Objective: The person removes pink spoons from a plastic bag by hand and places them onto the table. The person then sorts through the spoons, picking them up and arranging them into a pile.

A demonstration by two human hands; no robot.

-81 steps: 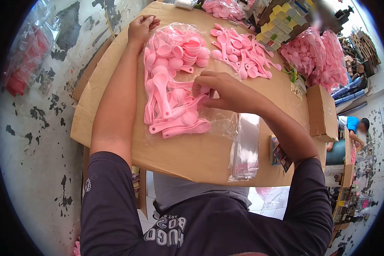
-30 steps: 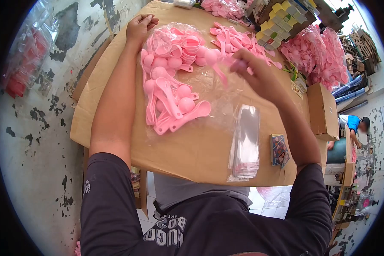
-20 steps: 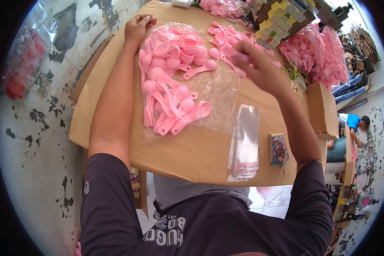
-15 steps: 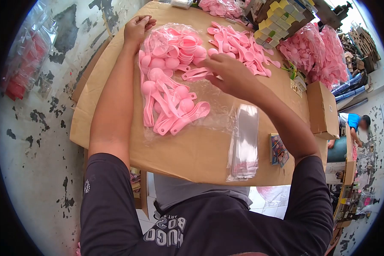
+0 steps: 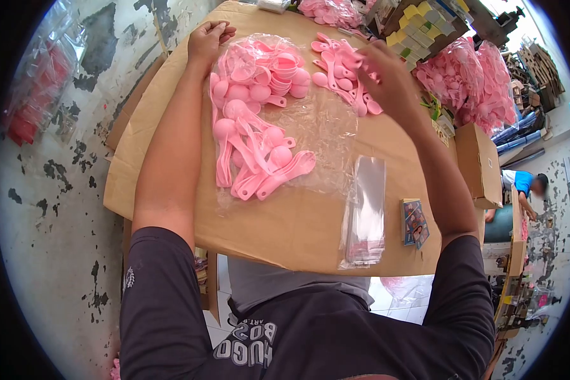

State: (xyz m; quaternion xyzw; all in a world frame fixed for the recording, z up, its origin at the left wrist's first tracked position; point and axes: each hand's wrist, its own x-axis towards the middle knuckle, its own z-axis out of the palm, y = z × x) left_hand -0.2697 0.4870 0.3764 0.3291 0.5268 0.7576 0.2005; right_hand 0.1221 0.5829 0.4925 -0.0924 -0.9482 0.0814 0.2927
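My left hand [image 5: 211,42] rests at the far left edge of the table, its fingers curled together; what they hold, if anything, is hidden. Beside it lies a clear plastic bag [image 5: 326,136], spread flat, with pink measuring spoons [image 5: 259,149] heaped over its left part. My right hand [image 5: 386,75] is over a second pile of pink spoons [image 5: 339,66] at the far right and covers part of it. Motion smears its fingers, so I cannot see whether any spoon is between them.
A stack of clear plastic sleeves [image 5: 365,212] and some small printed cards [image 5: 414,223] lie near the front edge. Filled bags of pink spoons [image 5: 468,82] and a cardboard box [image 5: 477,166] line the right side. Another person [image 5: 524,183] is farther right.
My right hand has moved right and away from me, from the bag to the second pile. The spoons by its fingers are gone from the bag's middle. My left hand has barely moved.
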